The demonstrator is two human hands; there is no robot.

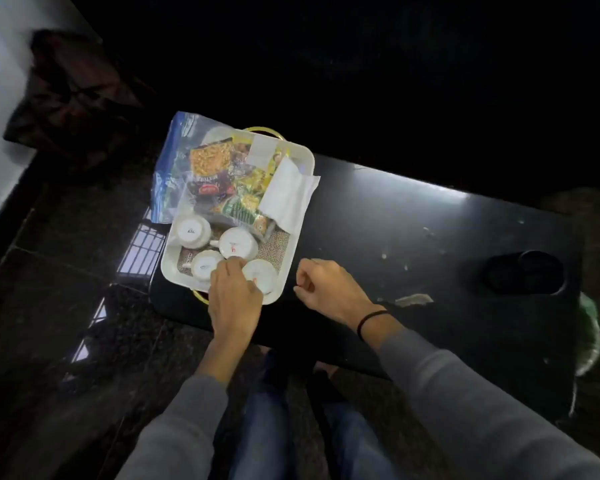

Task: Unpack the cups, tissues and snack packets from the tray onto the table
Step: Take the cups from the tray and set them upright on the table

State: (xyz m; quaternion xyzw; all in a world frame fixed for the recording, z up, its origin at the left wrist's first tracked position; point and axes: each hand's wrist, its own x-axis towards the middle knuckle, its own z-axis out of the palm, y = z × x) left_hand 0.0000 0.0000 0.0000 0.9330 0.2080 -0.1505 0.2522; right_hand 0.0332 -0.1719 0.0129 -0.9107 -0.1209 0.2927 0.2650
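Note:
A white tray (302, 216) with gold handles sits on the left end of a black table (413, 237). Several white cups lie upside down in its near half; one (192, 231) is at the left, another (238, 243) in the middle. Snack packets (219, 168) fill the far half, and white tissues (286, 195) lean over the right rim. My left hand (234, 296) reaches into the tray, fingers touching the near cups (260, 275); whether it grips one I cannot tell. My right hand (326, 289) hovers loosely curled just right of the tray, holding nothing.
A blue-and-clear plastic bag (174, 161) lies under the tray's far left corner. A dark round recess (523, 271) sits in the table's right end. Scraps and specks (413, 299) litter the tabletop. A dark cloth heap (73, 98) lies on the floor at far left.

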